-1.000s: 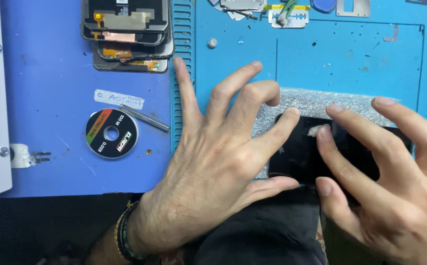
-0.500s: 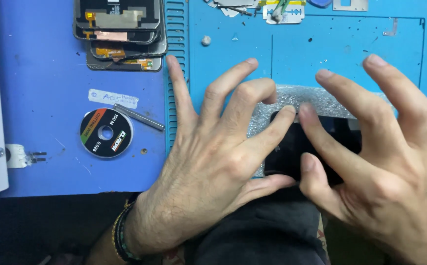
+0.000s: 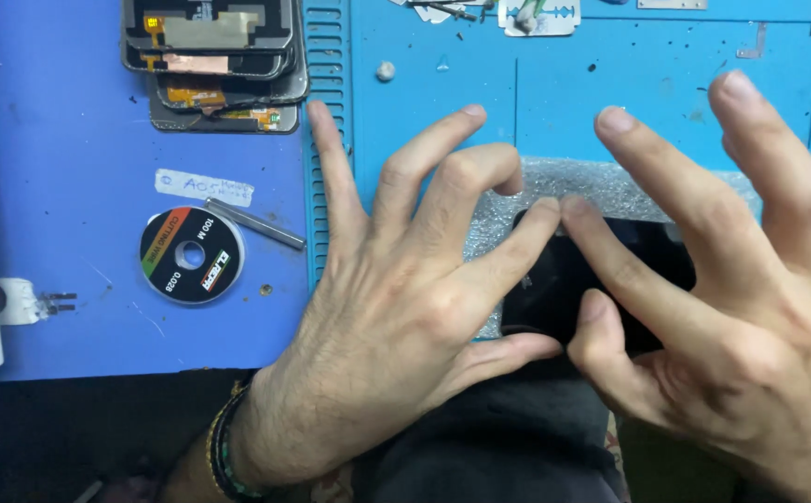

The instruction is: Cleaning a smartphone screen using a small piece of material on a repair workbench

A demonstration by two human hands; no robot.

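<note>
Right hand (image 3: 722, 317) has lifted its outer fingers since a second ago; both it and left hand (image 3: 405, 307) now only fingertip-press the flat black glass phone panel (image 3: 601, 279) on the grey foam sheet (image 3: 554, 182), nothing clenched.

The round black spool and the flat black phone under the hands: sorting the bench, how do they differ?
The round black spool is a small disc with a striped label; the flat black phone is a larger, plain dark slab. The spool lies on the dark blue mat, untouched; the phone lies on grey foam padding, with fingers of the left hand and right hand on it. The spool shows whole; the phone is partly covered. Both lie flat.
</note>
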